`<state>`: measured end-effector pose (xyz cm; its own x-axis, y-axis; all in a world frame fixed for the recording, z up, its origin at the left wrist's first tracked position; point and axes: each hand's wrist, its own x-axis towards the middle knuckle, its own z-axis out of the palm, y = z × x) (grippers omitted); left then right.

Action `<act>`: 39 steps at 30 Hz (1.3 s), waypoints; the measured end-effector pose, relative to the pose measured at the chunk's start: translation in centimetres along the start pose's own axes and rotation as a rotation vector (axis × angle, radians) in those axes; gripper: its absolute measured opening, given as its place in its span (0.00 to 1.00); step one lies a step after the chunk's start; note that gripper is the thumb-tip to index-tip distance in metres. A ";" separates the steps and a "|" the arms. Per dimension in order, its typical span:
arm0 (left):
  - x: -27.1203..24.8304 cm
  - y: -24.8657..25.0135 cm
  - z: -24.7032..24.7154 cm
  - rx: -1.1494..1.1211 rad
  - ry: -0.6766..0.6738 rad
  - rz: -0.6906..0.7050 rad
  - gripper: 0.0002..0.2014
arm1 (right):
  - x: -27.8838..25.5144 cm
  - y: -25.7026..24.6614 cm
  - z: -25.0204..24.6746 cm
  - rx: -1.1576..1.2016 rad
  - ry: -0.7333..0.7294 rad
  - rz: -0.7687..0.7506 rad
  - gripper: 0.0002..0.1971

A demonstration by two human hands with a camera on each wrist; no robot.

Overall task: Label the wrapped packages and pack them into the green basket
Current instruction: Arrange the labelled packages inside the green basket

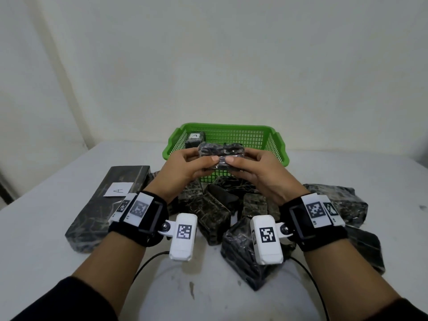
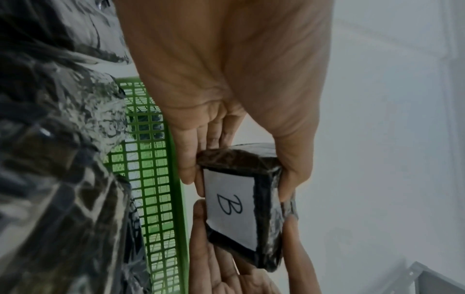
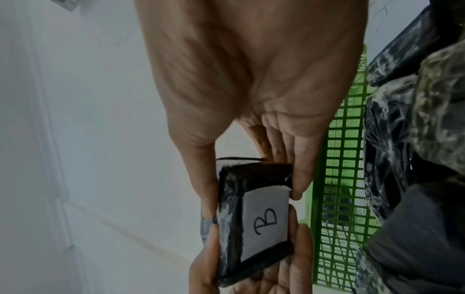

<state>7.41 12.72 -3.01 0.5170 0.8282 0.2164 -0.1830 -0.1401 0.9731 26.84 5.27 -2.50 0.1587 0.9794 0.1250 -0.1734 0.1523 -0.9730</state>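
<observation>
Nearest the lens: two wrist cameras, one white unit [image 1: 183, 237] under the left wrist, one [image 1: 266, 239] under the right, each strapped on with a black band
Left hand: left hand [image 1: 185, 169] is up over the near wall of the basket, thumb on top and fingers underneath, clamped on the left end of the small package [image 1: 220, 156]
Right hand: right hand [image 1: 259, 172] mirrors it, thumb and fingers pinching the right end of that same package, the two thumbs almost meeting
Held package: one, dark and plastic-wrapped, lifted above the green basket's near rim; the wrist views show a white label marked B [image 2: 230, 206] on its underside
Table, far left: one long flat package [image 1: 108, 205] lying on the white table [image 1: 46, 239], with one white label marked A [image 1: 119, 189] on top
Middle: a heap of loose wrapped packages [image 1: 213, 214] between the forearms and the basket, overlapping, so no exact count
Right: more wrapped packages [image 1: 345, 205] beyond the right wrist
Basket: one green basket [image 1: 275, 144] at the back against the wall, with one package labelled A [image 1: 195, 139] visible in its left rear corner
</observation>
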 end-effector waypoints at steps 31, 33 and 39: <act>-1.2 -0.7 0.4 0.056 -0.147 0.020 0.29 | -2.2 0.4 -1.0 -0.065 0.011 -0.053 0.31; -1.2 -0.6 0.4 0.077 -0.135 0.038 0.30 | -2.1 0.6 -1.1 -0.067 0.019 -0.073 0.32; -1.1 -0.5 0.0 0.173 -0.080 0.135 0.40 | -2.4 0.1 -0.9 0.028 -0.074 0.013 0.29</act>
<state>6.89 11.86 -3.71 0.5633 0.7510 0.3446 -0.1127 -0.3433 0.9324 27.26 2.82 -3.10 0.0845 0.9883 0.1270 -0.2023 0.1419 -0.9690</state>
